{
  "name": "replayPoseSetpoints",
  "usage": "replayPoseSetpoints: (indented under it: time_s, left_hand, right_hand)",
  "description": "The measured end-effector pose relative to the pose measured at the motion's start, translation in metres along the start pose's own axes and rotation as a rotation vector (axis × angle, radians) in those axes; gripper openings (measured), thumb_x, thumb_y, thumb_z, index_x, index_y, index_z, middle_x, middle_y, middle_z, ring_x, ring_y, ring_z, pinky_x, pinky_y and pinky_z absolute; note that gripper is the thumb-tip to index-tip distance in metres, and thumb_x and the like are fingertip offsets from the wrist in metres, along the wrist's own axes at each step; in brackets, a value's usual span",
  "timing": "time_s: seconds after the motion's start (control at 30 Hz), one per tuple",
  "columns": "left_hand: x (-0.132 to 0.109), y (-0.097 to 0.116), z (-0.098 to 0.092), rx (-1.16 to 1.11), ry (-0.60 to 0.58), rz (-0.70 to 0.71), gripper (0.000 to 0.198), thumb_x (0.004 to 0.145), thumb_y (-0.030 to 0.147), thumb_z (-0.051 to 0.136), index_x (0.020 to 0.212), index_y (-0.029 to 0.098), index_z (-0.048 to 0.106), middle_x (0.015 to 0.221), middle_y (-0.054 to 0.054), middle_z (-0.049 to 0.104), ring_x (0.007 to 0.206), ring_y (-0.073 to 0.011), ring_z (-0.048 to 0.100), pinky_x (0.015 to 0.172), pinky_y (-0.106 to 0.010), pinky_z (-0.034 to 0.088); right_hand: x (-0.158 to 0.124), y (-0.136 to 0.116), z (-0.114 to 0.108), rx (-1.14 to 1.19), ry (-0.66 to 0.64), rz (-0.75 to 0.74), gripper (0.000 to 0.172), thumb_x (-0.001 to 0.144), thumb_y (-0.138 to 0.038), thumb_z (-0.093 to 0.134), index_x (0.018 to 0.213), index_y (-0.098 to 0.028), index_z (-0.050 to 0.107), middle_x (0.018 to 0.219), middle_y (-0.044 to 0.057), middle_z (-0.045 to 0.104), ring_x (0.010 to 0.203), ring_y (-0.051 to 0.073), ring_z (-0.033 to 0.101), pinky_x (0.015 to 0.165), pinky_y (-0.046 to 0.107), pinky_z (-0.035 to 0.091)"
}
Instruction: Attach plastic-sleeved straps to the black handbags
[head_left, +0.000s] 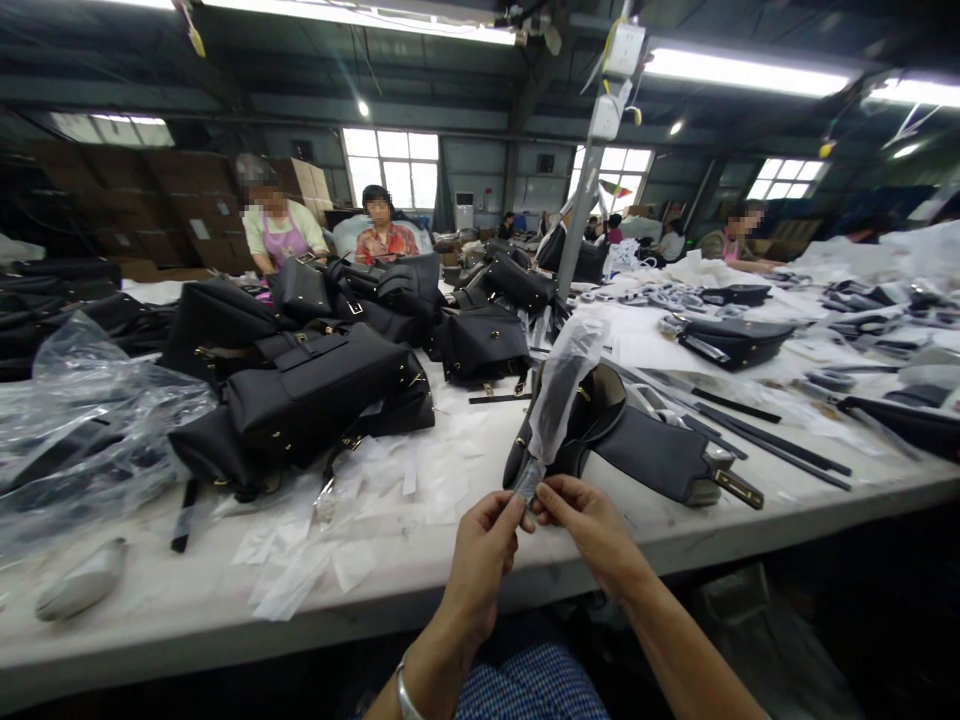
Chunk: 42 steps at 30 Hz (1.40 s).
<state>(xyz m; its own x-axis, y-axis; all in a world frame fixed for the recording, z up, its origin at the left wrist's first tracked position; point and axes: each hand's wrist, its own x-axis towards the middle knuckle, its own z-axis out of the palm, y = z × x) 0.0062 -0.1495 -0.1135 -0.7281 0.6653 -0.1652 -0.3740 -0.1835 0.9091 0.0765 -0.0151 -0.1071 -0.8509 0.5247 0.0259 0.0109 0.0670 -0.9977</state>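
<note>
A black handbag lies on the table edge in front of me, its flap spread to the right with a gold-coloured buckle tab at the end. A strip of translucent white wrapping rises over the bag and narrows towards my fingers, around what looks like its strap. My left hand pinches the lower end of this wrapped strap between thumb and fingers. Close beside it, my right hand pinches the same end from the right. The fingertips cover what lies exactly between them.
Black handbags are piled left of centre. Clear plastic bags lie at far left, near a grey oval object. Paper scraps and black strips litter the table. A metal post stands behind; co-workers are across the table.
</note>
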Motion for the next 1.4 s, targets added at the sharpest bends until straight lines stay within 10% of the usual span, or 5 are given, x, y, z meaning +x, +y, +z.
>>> replayPoseSetpoints:
  time_s: [0.47, 0.7, 1.07, 1.3, 1.4]
  left_hand:
    - [0.004, -0.003, 0.000, -0.032, -0.104, -0.151, 0.039, 0.080, 0.053, 0.067, 0.082, 0.015, 0.057, 0.054, 0.009, 0.044, 0.036, -0.0001, 0.019, 0.036, -0.017, 0.009]
    - [0.002, -0.003, 0.006, -0.042, -0.192, -0.234, 0.041, 0.079, 0.056, 0.067, 0.079, 0.017, 0.053, 0.055, 0.009, 0.046, 0.035, -0.0003, 0.019, 0.037, -0.019, 0.007]
    - [-0.001, -0.007, 0.009, -0.363, -0.227, -0.402, 0.042, 0.067, 0.046, 0.080, 0.078, 0.014, 0.055, 0.054, 0.011, 0.039, 0.040, 0.0003, 0.010, 0.037, -0.015, 0.004]
    - [0.006, -0.008, -0.001, 0.291, -0.097, 0.002, 0.047, 0.084, 0.061, 0.058, 0.073, 0.016, 0.061, 0.053, 0.003, 0.053, 0.039, -0.0062, 0.036, 0.039, -0.019, 0.027]
    - [0.016, -0.004, -0.006, 0.582, 0.084, 0.336, 0.038, 0.084, 0.045, 0.065, 0.112, 0.019, 0.067, 0.108, -0.011, 0.071, 0.083, -0.0201, 0.065, 0.067, -0.028, 0.051]
  right_hand:
    - [-0.004, 0.008, 0.016, 0.011, 0.139, -0.051, 0.038, 0.082, -0.051, 0.069, 0.093, -0.016, 0.075, 0.087, 0.005, 0.073, 0.086, 0.021, 0.064, 0.081, 0.030, 0.048]
    - [0.002, 0.011, 0.017, 0.068, 0.133, 0.044, 0.029, 0.073, -0.041, 0.075, 0.087, -0.016, 0.077, 0.083, 0.007, 0.076, 0.067, 0.018, 0.062, 0.064, 0.029, 0.048]
    - [-0.007, -0.022, 0.012, 0.479, -0.211, 0.365, 0.014, 0.071, -0.026, 0.072, 0.076, -0.019, 0.061, 0.119, 0.010, 0.072, 0.074, 0.014, 0.064, 0.061, 0.023, 0.048]
    - [-0.012, -0.007, 0.000, -0.091, -0.091, 0.014, 0.020, 0.082, -0.029, 0.060, 0.092, -0.018, 0.073, 0.092, 0.006, 0.076, 0.082, 0.022, 0.068, 0.077, 0.033, 0.053]
    - [-0.024, 0.016, -0.019, -0.236, 0.033, -0.035, 0.024, 0.086, -0.035, 0.057, 0.095, -0.021, 0.075, 0.087, 0.007, 0.076, 0.083, 0.026, 0.070, 0.079, 0.037, 0.054]
